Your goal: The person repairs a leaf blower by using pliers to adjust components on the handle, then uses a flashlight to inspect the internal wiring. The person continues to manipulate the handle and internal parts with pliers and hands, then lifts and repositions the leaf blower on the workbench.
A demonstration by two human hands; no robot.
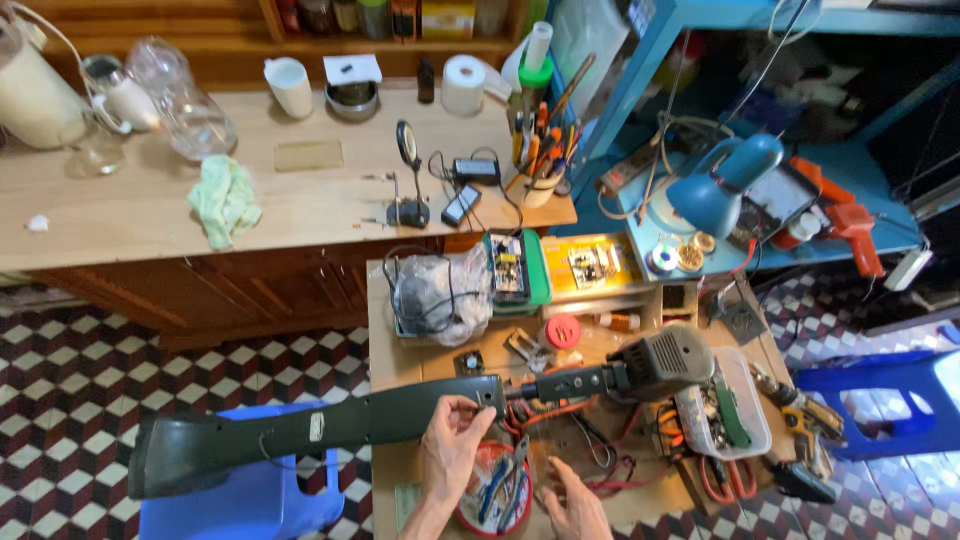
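Dark-green trimmer shaft pinched in left hand fingers; right hand loosely spread beside it, empty.

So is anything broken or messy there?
Yes. The long dark tool lies across the small table, its wide end hanging out over the blue stool. The left hand pinches its edge. The green cloth sits crumpled on the wooden counter.
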